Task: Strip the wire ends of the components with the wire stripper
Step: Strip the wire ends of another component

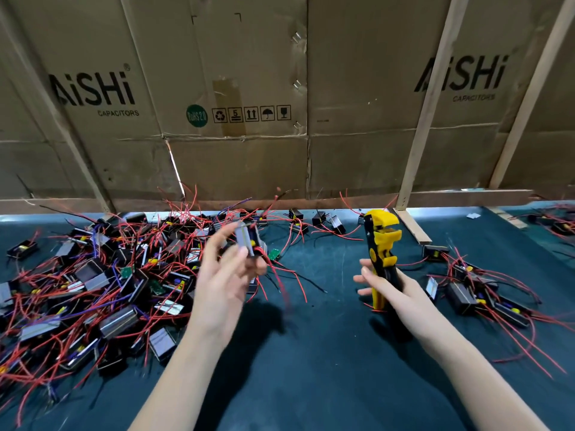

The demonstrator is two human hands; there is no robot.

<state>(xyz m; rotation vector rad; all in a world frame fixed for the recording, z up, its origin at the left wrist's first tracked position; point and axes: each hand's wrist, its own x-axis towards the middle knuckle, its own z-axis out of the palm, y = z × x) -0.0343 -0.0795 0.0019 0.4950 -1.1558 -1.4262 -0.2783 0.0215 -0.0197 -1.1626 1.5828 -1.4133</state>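
Left hand [222, 275]: raised above the desk's middle, fingers [241, 255] curled round a small black box-shaped component with a grey metal face [245, 242]; its red and black wires [280, 275] trail down to the right; outline blurred.

Right hand [390, 289]: fingers wrapped round the handles of a yellow-and-black plastic wire stripper [381, 247], held upright, head uppermost, well apart from the held component.

Dark teal cloth-covered desk [311, 353]: large tangled heap of like components with red and purple leads [93, 281] toward the left edge; smaller group [479, 287] toward the right edge.

Brown cardboard panels printed "AiSHi CAPACITORS" [249, 104]: standing along the far edge.
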